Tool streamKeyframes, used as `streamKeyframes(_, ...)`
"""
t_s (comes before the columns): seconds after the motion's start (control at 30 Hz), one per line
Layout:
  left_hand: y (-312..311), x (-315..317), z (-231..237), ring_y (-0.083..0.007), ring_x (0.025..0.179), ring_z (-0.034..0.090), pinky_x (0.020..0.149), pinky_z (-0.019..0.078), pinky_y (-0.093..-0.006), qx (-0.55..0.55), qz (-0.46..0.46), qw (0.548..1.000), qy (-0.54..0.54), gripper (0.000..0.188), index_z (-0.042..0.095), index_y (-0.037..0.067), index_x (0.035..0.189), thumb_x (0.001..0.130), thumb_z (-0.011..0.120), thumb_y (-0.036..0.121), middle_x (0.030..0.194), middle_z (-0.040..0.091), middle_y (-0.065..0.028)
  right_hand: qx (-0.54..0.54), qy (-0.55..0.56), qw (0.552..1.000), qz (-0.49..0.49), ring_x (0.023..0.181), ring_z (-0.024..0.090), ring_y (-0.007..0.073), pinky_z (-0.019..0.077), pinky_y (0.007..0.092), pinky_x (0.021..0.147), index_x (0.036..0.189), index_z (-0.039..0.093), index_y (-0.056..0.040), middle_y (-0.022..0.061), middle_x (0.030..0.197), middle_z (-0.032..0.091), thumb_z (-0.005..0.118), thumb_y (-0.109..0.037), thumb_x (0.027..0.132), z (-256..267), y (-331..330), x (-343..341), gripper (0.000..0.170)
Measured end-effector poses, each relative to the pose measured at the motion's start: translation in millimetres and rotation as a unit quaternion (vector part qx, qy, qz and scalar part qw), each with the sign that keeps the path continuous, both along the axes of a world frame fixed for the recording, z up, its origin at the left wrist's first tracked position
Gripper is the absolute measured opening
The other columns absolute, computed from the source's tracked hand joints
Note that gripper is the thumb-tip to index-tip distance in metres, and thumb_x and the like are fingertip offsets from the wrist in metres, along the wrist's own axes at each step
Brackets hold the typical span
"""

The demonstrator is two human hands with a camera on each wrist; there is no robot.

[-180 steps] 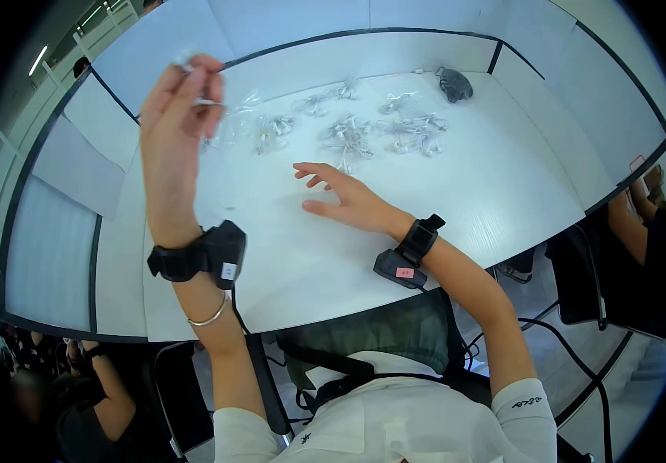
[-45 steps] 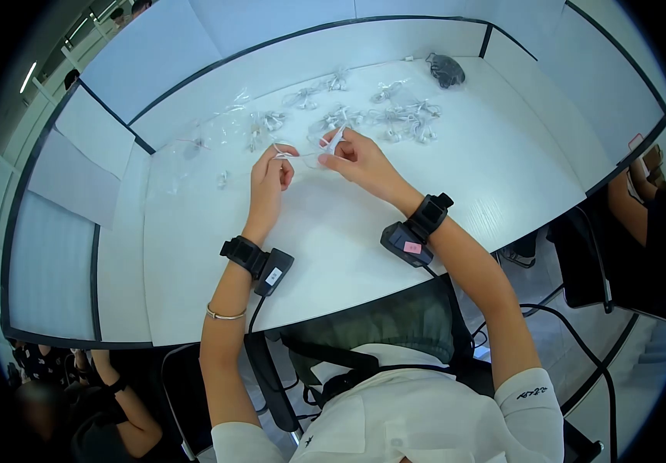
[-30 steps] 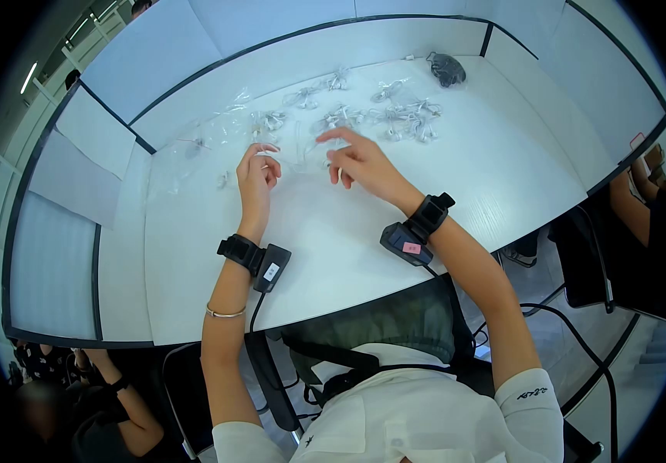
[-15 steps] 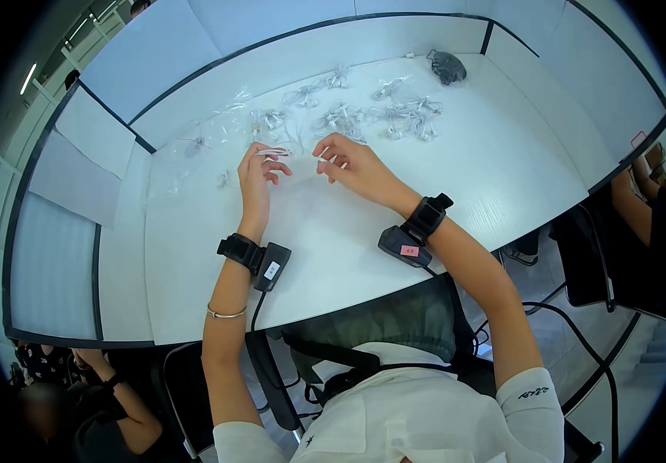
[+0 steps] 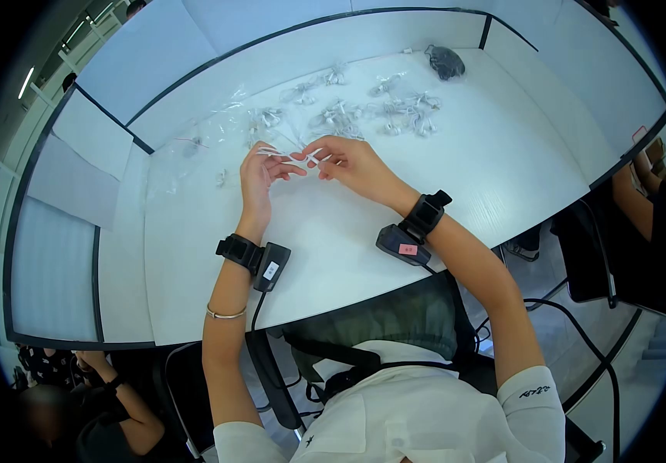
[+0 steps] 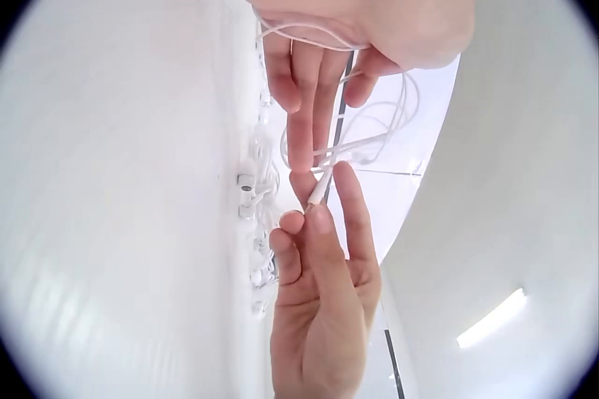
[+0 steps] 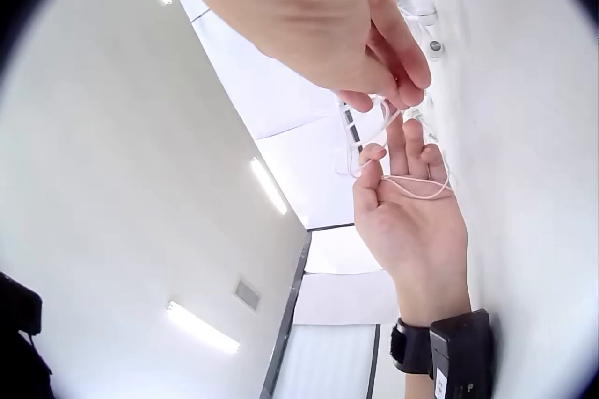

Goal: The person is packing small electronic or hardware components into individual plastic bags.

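My left hand (image 5: 255,179) is raised above the table with loops of thin white cable (image 7: 426,197) running across its palm and round the thumb side. Its fingers point toward my right hand (image 5: 360,166), whose thumb and fingertips pinch a slim, tapered white cable end (image 6: 322,188). In the head view the fingertips of both hands nearly meet. More slack cable hangs in loose loops beyond the left thumb in the left wrist view. Behind the hands lie several bundles of white cables (image 5: 337,119) on the white table (image 5: 333,247).
A dark grey pouch (image 5: 445,62) sits at the back right. Clear plastic bags (image 5: 228,116) spread over the back left, with a small white bundle (image 5: 222,178) nearer. Low white partitions (image 5: 394,32) enclose the table. Other people sit beyond both sides.
The left hand has come down from the upper left to the middle. The right hand has moved up beside it. They parted around one second ago and are close together again, cable between them.
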State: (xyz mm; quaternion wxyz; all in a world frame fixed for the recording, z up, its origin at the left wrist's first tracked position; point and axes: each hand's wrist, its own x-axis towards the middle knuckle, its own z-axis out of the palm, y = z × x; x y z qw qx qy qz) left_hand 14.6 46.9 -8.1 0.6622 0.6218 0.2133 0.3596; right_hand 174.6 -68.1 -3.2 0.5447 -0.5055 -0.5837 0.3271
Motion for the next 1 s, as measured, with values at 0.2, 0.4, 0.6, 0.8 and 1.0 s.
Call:
streamKeyframes(0.2,-7.9,3.6,3.4,-0.0259,0.070,0.065,0.065,0.0446,-0.0279,0.001,0.015,1.000,-0.003,0.019,0.044,0.006,0.079,0.086,0.032,0.019,0.082,0.065,-0.0188,-0.024,0.028,0.999,-0.012,0.069,0.061,0.0116,0.0497,0.0235,0.064,0.108,0.049,-0.0027,0.0091,0.080,0.063,0.053,0.001,0.082,-0.4,-2.5,0.5,0.026)
streamKeyframes(0.4,-8.6,5.7,-1.1,-0.0257,0.070,0.064,0.064,0.0508,-0.0331,0.048,-0.015,0.999,0.010,0.021,0.046,0.004,0.083,0.087,0.031,0.017,0.078,0.062,-0.0165,-0.016,0.014,1.000,-0.019,0.064,0.059,0.0113,0.0474,0.0235,0.058,0.104,0.047,-0.0016,0.0083,0.074,0.062,0.059,-0.003,0.082,0.4,-2.4,2.5,0.025)
streamKeyframes(0.6,-8.5,8.0,-5.5,-0.0228,0.065,0.061,0.063,0.0517,-0.0342,0.050,-0.056,0.997,0.014,0.023,0.047,0.003,0.082,0.090,0.031,0.019,0.072,0.057,-0.0119,-0.023,0.011,0.999,-0.020,0.061,0.057,0.0095,0.0455,0.0220,0.056,0.100,0.048,-0.0002,0.0068,0.070,0.060,0.061,-0.005,0.081,-3.4,-0.9,-0.5,0.023)
streamKeyframes(0.8,-10.8,7.9,-4.2,-0.0200,0.059,0.057,0.056,0.0474,-0.0311,0.077,-0.108,0.991,0.034,0.025,0.047,0.004,0.077,0.090,0.033,0.021,0.069,0.055,-0.0102,-0.047,-0.028,0.998,-0.022,0.060,0.057,0.0079,0.0449,0.0214,0.055,0.082,0.050,0.0005,0.0059,0.064,0.058,0.063,-0.011,0.082,-5.5,-0.3,2.9,0.017)
streamKeyframes(1.0,-14.6,7.8,-1.5,-0.0186,0.052,0.054,0.049,0.0436,-0.0278,0.029,-0.156,0.985,0.065,0.024,0.045,0.006,0.075,0.088,0.036,0.024,0.062,0.051,-0.0075,-0.025,-0.188,0.969,-0.156,0.057,0.058,0.0180,0.0433,0.0295,0.051,0.075,0.050,-0.0031,0.0073,0.062,0.058,0.065,-0.021,0.079,-1.0,-2.4,3.1,0.023)
